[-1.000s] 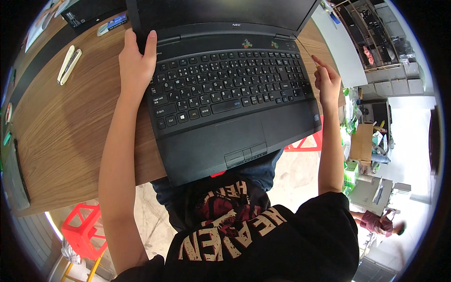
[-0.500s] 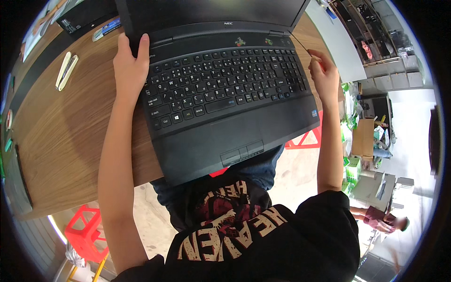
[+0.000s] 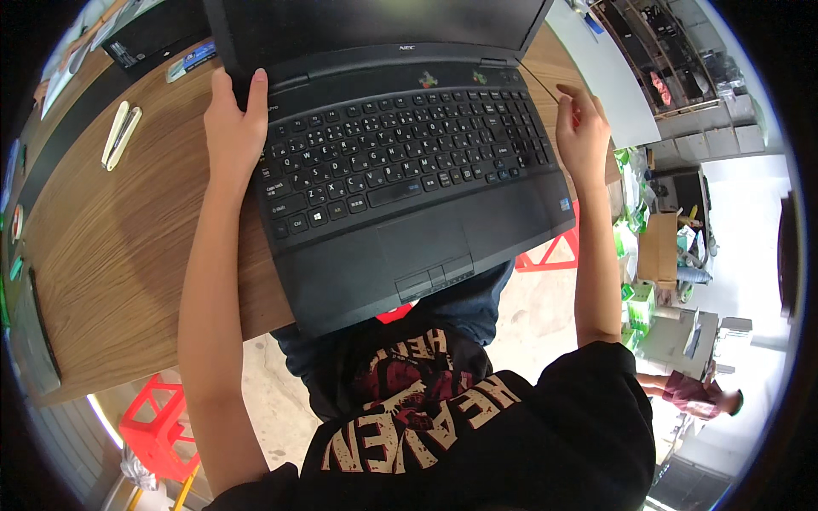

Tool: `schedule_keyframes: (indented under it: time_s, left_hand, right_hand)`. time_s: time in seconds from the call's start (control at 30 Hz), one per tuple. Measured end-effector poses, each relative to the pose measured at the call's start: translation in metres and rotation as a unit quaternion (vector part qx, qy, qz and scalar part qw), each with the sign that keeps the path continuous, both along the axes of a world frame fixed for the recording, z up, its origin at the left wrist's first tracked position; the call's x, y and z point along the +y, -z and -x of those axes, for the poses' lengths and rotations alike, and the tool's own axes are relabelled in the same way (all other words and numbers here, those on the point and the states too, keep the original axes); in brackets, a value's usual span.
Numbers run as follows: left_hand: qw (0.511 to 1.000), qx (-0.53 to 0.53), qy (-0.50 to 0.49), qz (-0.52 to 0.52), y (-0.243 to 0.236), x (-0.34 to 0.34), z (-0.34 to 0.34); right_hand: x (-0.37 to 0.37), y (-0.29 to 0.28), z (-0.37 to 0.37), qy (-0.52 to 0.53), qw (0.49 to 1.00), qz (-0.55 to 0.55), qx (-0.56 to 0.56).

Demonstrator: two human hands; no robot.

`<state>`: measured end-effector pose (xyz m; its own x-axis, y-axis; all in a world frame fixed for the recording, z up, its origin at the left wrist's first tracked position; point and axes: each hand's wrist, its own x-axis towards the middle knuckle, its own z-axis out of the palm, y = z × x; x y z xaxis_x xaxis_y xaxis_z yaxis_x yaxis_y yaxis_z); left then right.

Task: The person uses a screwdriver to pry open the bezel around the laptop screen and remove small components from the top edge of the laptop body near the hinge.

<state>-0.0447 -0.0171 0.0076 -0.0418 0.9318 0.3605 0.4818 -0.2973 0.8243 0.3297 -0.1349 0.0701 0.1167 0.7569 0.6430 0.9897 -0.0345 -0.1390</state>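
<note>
A black laptop [image 3: 341,264] lies opened on the wooden table, its keyboard facing up and its front edge overhanging the table's near edge. My left hand [image 3: 234,132] grips the laptop's left side near the hinge, thumb on top and fingers at the edge. Beside the right side, my right hand [image 3: 584,136] is closed with fingers curled. A thin dark strand [image 3: 538,81], a cord or a slim rod, runs from the right hinge corner to its fingertips. The rest of that strand is hidden in the hand. The screen [image 3: 366,25] is dark and cut off above.
On the table [image 3: 145,255], a cream-handled folding tool [image 3: 121,136] lies left of the laptop. A blue-and-white packet [image 3: 192,61] and a black box [image 3: 158,34] stand behind it. Red stools [image 3: 158,426] are below the table. A person [image 3: 694,396] is far right.
The laptop has shifted slightly to the left. My right hand has moved a little left with it, and its index finger and thumb have changed position around the thin strand.
</note>
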Motion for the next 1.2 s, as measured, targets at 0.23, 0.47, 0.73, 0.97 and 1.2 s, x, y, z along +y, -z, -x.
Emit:
schedule_keyframes:
  time_s: [0.23, 0.47, 0.73, 0.97, 1.2]
  left_hand:
    - [1.0, 0.008, 0.002, -0.014, 0.006, 0.004, 0.007]
    - [1.0, -0.001, -0.001, -0.006, 0.002, 0.002, 0.002]
    - [1.0, 0.0, 0.0, -0.024, 0.005, 0.004, 0.005]
    - [1.0, 0.008, -0.002, -0.008, 0.001, 0.001, 0.001]
    - [1.0, 0.006, -0.003, -0.022, 0.004, 0.003, 0.003]
  right_hand:
    - [-0.002, -0.005, 0.004, 0.014, 0.991, 0.046, 0.123]
    - [-0.005, -0.009, 0.002, -0.05, 0.997, 0.001, 0.055]
    - [0.001, -0.007, 0.011, 0.042, 0.964, 0.059, 0.256]
    - [-0.003, -0.001, -0.007, 0.054, 0.98, 0.079, 0.176]
    - [-0.002, 0.004, -0.013, 0.013, 0.999, 0.034, 0.04]
